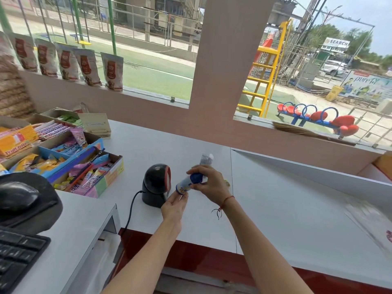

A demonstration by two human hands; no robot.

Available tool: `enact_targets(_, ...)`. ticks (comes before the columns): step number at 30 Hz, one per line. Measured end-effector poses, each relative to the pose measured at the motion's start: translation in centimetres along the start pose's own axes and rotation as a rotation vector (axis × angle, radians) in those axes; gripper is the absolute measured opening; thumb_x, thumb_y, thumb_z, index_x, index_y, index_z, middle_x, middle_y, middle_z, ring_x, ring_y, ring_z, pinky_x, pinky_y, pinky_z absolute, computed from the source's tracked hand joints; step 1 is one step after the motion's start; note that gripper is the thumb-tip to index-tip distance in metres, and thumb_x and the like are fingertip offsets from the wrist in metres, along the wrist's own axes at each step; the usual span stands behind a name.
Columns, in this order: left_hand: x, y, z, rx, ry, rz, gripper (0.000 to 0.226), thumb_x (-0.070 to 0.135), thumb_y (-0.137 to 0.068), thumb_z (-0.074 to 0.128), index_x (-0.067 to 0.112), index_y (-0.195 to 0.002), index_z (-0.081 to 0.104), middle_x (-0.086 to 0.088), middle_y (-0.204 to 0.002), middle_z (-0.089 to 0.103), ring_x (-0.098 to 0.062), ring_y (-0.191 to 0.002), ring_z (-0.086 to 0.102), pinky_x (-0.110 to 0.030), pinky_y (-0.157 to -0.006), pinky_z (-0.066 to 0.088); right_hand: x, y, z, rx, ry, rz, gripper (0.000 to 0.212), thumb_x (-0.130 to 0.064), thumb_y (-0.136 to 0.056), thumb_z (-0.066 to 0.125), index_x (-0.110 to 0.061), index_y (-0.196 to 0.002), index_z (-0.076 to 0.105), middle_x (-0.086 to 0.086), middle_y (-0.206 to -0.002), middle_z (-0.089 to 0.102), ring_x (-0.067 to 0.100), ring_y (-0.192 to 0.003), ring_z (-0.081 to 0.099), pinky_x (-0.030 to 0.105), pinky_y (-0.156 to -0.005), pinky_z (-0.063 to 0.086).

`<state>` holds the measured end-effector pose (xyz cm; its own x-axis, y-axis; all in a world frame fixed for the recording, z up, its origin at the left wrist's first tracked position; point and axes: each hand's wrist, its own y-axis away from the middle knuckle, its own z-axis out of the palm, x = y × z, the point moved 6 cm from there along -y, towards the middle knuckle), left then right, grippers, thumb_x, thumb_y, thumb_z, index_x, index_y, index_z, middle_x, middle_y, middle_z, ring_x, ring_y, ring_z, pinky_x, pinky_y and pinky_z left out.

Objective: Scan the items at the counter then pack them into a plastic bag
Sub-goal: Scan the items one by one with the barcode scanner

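Observation:
A small white and blue bottle [187,183] lies tilted in the air just right of the black and red barcode scanner [157,184]. My right hand [209,184] grips its blue upper part. My left hand [175,205] holds its lower end with the fingertips. Behind my right hand a second item with a white cap and clear wrap [206,159] stands on the white counter [286,209]. A flat clear plastic bag [370,221] lies on the counter at the far right.
Cardboard boxes of sweets [84,168] crowd the left of the counter. A mouse on a black pad [19,197] and a keyboard [14,255] sit at the lower left. A raised white partition [314,172] runs along the back right. Pouches [89,66] hang at the window.

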<state>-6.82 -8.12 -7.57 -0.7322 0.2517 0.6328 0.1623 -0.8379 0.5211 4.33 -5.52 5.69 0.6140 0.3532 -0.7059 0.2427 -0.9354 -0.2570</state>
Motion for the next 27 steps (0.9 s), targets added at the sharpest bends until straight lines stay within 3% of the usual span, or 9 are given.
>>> enact_targets(3,-0.2,-0.6,0.1,-0.022,-0.054,-0.011,0.036,-0.014,-0.087,0.052,-0.009,-0.123,0.055,-0.028,-0.129,0.057,-0.034,-0.120,0.056,-0.030,-0.093,0.045,1.0,-0.6,0.1,-0.003,0.022,0.048,0.036,-0.004,-0.074,0.077,-0.014,-0.108,0.070,0.005,-0.113,0.068,0.012,-0.101,0.059,-0.001,-0.082,0.046)
enact_targets(7,0.0,-0.8,1.6,-0.116,-0.379,0.061,0.049,-0.008,-0.086,0.060,-0.005,-0.133,0.048,-0.020,-0.133,0.057,-0.027,-0.123,0.055,-0.032,-0.105,0.042,3.4,-1.4,-0.8,0.074,0.083,0.180,0.038,-0.005,-0.073,0.075,-0.014,-0.110,0.070,0.007,-0.113,0.070,0.022,-0.103,0.063,0.027,-0.090,0.053)
enact_targets(11,0.5,-1.9,3.1,-0.153,-0.559,0.095,0.049,-0.004,-0.088,0.058,-0.002,-0.136,0.046,-0.015,-0.134,0.057,-0.025,-0.125,0.054,-0.034,-0.109,0.041,5.2,-3.7,-0.9,0.084,0.235,0.240,0.043,-0.004,-0.074,0.072,-0.014,-0.116,0.066,0.009,-0.119,0.062,0.028,-0.105,0.060,0.030,-0.089,0.048)
enact_targets(16,0.6,-3.8,3.5,-0.079,-0.708,0.148,0.028,0.003,-0.089,0.059,0.005,-0.117,0.063,-0.008,-0.118,0.068,-0.014,-0.104,0.061,-0.021,-0.092,0.047,7.1,-6.5,0.8,-0.069,0.397,0.245,0.040,-0.002,-0.084,0.064,-0.014,-0.122,0.061,0.010,-0.134,0.048,0.032,-0.111,0.059,0.036,-0.097,0.049)
enact_targets(22,0.3,-4.0,3.2,-0.127,-0.840,0.190,0.016,0.007,-0.090,0.058,0.018,-0.098,0.066,-0.004,-0.107,0.071,-0.017,-0.103,0.064,-0.034,-0.100,0.050,8.7,-6.6,1.5,-0.084,0.469,0.270,0.046,0.001,-0.086,0.059,-0.017,-0.129,0.055,0.008,-0.148,0.039,0.034,-0.111,0.059,0.041,-0.094,0.052)
enact_targets(25,0.5,-1.3,2.2,-0.201,-0.903,0.235,0.016,0.009,-0.091,0.057,0.019,-0.097,0.067,0.000,-0.103,0.072,-0.014,-0.101,0.065,-0.019,-0.090,0.050,6.9,-4.7,0.8,0.026,0.525,0.288,0.054,0.001,-0.088,0.056,-0.022,-0.136,0.047,0.007,-0.146,0.040,0.031,-0.116,0.051,0.041,-0.088,0.054)
enact_targets(27,1.2,1.3,1.0,-0.238,-0.952,0.298,0.017,0.009,-0.091,0.055,0.018,-0.096,0.069,0.004,-0.097,0.072,-0.011,-0.097,0.065,-0.008,-0.078,0.048,4.4,-2.4,0.9,0.171,0.494,0.254,0.046,-0.005,-0.090,0.057,-0.020,-0.133,0.052,0.008,-0.139,0.047,0.029,-0.115,0.050,0.038,-0.085,0.051)
